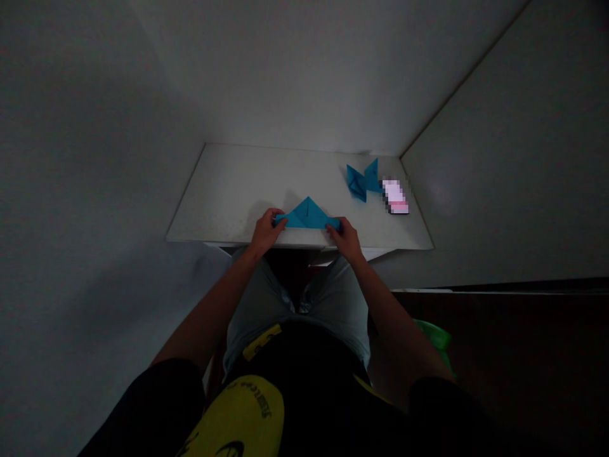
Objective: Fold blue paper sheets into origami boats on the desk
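A folded sheet of blue paper [307, 214], peaked in the middle with a long band along its lower edge, is held near the front of the white table. My left hand [267, 230] pinches its left end, thumb in front and fingers behind. At the opposite end, my right hand [346, 238] grips the paper the same way. A crease or slit runs down from the peak. Fingertips behind the paper are partly hidden.
On the white table [228, 184], two blue folded paper pieces, one like a small boat [356, 183] and one more upright [372, 176], stand at back right. Beside them lies a phone [395, 196] with a lit, blurred screen. Walls enclose the table. A green container [434, 334] is on the floor.
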Demonstrator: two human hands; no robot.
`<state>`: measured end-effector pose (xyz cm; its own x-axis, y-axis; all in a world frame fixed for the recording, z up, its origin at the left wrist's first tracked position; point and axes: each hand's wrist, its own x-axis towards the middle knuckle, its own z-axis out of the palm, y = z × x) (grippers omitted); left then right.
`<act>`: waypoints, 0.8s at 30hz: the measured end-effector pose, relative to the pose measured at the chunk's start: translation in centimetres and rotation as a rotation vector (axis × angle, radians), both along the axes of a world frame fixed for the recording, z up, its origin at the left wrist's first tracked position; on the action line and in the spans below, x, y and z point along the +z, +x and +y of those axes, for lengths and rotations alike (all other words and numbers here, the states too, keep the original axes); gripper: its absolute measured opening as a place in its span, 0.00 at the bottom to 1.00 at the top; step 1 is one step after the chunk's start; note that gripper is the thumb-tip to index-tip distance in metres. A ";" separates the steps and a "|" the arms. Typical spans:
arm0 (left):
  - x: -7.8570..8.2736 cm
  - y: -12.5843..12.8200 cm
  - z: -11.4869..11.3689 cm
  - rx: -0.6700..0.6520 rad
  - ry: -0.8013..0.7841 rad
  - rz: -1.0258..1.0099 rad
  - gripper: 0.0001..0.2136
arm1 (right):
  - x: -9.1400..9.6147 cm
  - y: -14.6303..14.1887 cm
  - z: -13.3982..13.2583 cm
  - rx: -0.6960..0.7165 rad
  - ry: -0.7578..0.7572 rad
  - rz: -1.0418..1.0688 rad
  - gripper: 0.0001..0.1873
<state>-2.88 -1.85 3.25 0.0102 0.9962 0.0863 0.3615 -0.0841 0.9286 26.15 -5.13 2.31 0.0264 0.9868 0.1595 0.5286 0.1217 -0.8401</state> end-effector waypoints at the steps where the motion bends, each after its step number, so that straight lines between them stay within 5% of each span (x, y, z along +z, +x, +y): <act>1: -0.2 0.1 0.3 0.007 -0.013 -0.018 0.10 | 0.1 -0.1 0.2 -0.021 -0.005 0.043 0.25; 12: -0.6 -1.0 -0.1 -0.150 -0.002 0.070 0.13 | -0.9 0.3 0.5 -0.007 -0.025 0.129 0.26; 24: -0.4 -1.3 -0.1 -0.165 0.002 0.087 0.17 | -0.7 1.0 0.2 -0.036 -0.094 0.213 0.30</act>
